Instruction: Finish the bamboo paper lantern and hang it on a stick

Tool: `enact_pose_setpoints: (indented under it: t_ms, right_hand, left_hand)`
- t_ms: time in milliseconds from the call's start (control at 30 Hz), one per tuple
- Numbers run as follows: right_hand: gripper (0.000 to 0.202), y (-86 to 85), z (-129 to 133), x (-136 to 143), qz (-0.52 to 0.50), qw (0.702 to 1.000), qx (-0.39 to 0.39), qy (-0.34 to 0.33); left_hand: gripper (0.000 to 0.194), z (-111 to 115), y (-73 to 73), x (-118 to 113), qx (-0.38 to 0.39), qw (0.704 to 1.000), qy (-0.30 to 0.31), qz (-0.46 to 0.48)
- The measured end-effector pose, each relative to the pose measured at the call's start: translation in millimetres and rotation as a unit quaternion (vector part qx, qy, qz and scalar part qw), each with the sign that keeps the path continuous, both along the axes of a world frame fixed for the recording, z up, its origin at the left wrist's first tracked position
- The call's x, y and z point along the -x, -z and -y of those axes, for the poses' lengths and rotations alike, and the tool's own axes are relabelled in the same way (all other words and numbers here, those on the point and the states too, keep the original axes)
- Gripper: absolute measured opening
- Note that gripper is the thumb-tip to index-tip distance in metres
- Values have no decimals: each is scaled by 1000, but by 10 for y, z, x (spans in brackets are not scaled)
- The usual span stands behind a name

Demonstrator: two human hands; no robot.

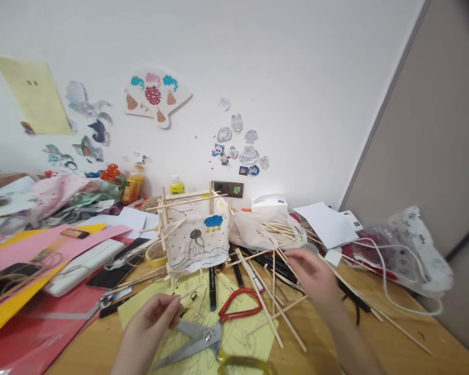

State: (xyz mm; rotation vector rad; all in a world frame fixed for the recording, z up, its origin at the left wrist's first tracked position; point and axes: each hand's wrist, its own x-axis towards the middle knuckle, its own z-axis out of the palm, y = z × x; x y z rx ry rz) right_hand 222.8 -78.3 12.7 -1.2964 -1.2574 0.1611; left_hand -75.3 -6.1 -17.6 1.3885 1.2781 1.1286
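Note:
My left hand is in a pinch above the yellow paper, with a short thin wooden stick poking out from its fingertips. Over the pile of wooden sticks on the right, my right hand has its fingers closed around the end of one stick; the grip is partly hidden. Between the hands lie scissors with one red and one yellow handle, blades apart. Behind them stands a small stick frame covered with white drawn-on paper showing a blue cloud and a figure.
Drawn-on yellow paper covers the table's front middle. Markers lie among the sticks. A plastic bag holds more sticks. Coloured papers and a white power strip crowd the left; a white cable loops at right.

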Motion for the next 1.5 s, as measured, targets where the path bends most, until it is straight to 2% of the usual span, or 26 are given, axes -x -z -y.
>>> enact_pose_setpoints:
  t_ms: [67,100,133,167,200,233,267,333,400,533,600,700,800,967,1033,1100,1133,1200,1267,1367,1500]
  right_hand:
    - [12,-56,82,-321,-173,984,-29,1]
    - [15,-54,110,-486,-214,976,-36,1]
    - [18,-25,125,-639,-211,977,-13,16]
    - [22,30,124,-771,-162,985,40,45]
    - [25,108,106,-874,-63,986,135,81]
    - [26,202,71,-942,62,960,240,129]
    - [26,303,25,-974,100,944,276,148]
    - [27,490,-86,-946,155,923,312,163]
    - [25,606,-183,-850,187,907,334,174]
    - [18,612,-252,-710,238,877,366,200]
    - [22,574,-235,-709,254,872,364,205]
    - [25,544,-188,-749,247,889,310,228]
    - [28,528,-129,-816,199,905,259,274]
    - [40,441,38,-1065,81,908,263,317]
    - [38,394,122,-1172,6,911,206,357]
    - [37,344,185,-1218,-103,914,109,376]
    - [39,318,202,-1205,-161,918,53,359]
    - [44,264,200,-1103,-253,925,-41,280]
    - [46,221,160,-915,-279,936,-66,204]
    - [51,219,82,-562,-208,965,-13,156]
    - [58,340,22,-142,-112,988,67,83]
  left_hand:
    - [52,12,-15,-29,-6,1000,3,15]
    - [49,19,-18,-43,-10,1000,5,23]
    - [47,28,-18,-57,-13,999,9,33]
    - [45,38,-16,-74,-11,999,13,45]
    - [43,48,-14,-94,-6,998,17,59]
    - [42,59,-13,-116,2,997,21,75]
    - [42,72,-14,-141,12,996,24,90]
    - [43,101,-24,-196,40,992,31,115]
    - [44,138,-40,-251,70,988,37,129]
    - [44,226,-47,-325,108,981,39,157]
    - [44,261,-34,-339,108,979,44,168]
    - [45,269,-9,-351,97,979,49,172]
    - [49,216,10,-374,85,981,37,168]
    - [51,133,8,-448,73,985,58,146]
    - [49,138,5,-469,74,985,78,135]
    - [48,152,5,-480,77,984,95,126]
    - [46,157,4,-483,75,985,100,120]
    - [41,164,-6,-493,61,988,99,105]
    - [37,164,-25,-516,43,991,91,84]
    - [35,151,-49,-578,17,996,66,59]
    - [38,126,-20,-683,8,996,44,83]
